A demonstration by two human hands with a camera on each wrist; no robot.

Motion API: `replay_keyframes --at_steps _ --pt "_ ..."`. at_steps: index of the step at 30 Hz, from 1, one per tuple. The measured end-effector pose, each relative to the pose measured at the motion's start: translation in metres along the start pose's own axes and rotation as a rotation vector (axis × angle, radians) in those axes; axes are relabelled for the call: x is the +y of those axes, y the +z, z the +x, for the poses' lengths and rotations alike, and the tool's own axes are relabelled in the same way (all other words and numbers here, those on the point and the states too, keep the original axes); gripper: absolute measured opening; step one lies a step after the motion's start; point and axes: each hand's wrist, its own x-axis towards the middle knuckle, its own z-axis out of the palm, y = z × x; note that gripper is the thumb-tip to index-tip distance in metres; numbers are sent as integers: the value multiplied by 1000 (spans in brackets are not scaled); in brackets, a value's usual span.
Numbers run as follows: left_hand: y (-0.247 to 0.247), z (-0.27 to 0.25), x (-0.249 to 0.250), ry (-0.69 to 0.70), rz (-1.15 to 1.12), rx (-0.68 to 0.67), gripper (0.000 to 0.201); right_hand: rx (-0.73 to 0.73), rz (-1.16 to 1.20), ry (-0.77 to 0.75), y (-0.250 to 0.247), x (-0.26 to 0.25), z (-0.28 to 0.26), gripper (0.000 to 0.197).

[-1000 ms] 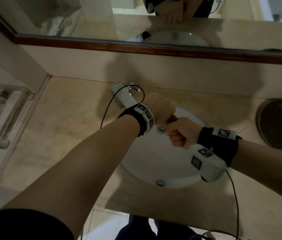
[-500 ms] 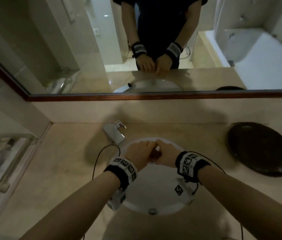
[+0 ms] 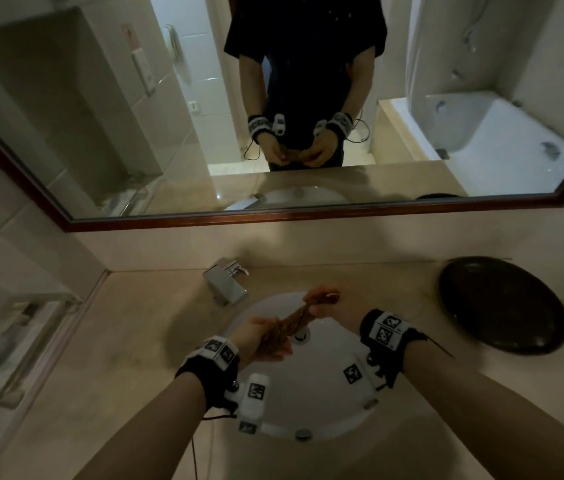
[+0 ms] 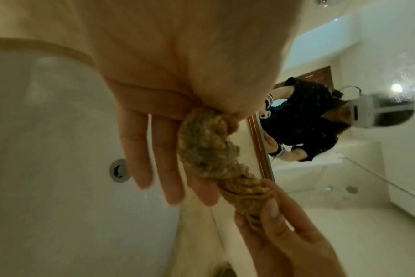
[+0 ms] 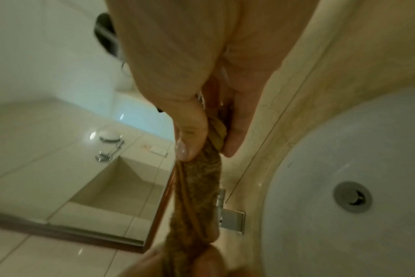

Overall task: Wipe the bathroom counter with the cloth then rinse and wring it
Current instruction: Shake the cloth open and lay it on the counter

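A wide mirror [image 3: 308,98] with a dark wooden frame is mounted above a beige backsplash. Pale tiled walls, a white bathtub [image 3: 502,133] and a wall-mounted handset [image 3: 176,50] are reflected in it. A glass shelf [image 3: 14,341] is fixed at the left wall. Lighting is dim and warm.

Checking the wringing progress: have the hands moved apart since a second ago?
Yes. The left hand has drawn toward the sink's near rim, away from the right hand, stretching the twisted cloth.
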Motion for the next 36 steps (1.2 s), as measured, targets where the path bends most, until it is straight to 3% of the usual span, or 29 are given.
replay_keyframes --at_steps 3,5,7,8,10,12,14,16,18,20,22,24,27,31,34,36 --pt "-4 -5 0 147 226 55 37 28 -74 46 17 -4 -3 13" --pt "-2 -15 6 286 457 13 46 81 -192 38 30 -10 -7 12" --pt "1 -26 8 385 729 16 37 106 -178 12 42 -22 -13 10" --pt "0 -29 7 412 733 15 28 104 -133 8 45 -28 -14 9" --pt "-5 -36 2 386 555 -47 20 130 -49 -15 47 -40 -20 15" --pt "-14 -36 -6 351 440 -87 28 328 8 -62 39 -51 -23 32" --pt "-21 -36 -13 370 379 -65 35 493 243 -74 25 -61 -28 31" --pt "-22 -39 -17 386 311 -23 37 442 395 30 24 -67 -34 18" --pt "-17 -42 -13 377 295 7 31 252 152 214 35 -58 -37 18" --pt "-8 -44 -8 366 232 -35 20 151 -48 278 50 -48 -37 30" --pt "-1 -42 -2 405 222 -45 15 165 31 248 58 -45 -36 30" --pt "4 -46 5 466 190 -7 17 218 142 198 59 -47 -38 18" --pt "5 -53 14 508 -66 53 26 301 50 128 49 -48 -36 4" --pt "-21 -38 13 329 -188 333 21 395 108 154 25 -40 -40 12" --pt "-44 -26 3 108 99 462 44 381 262 134 17 -43 -49 17" --pt "-45 -29 -3 109 339 458 60 333 299 96 21 -50 -54 20"
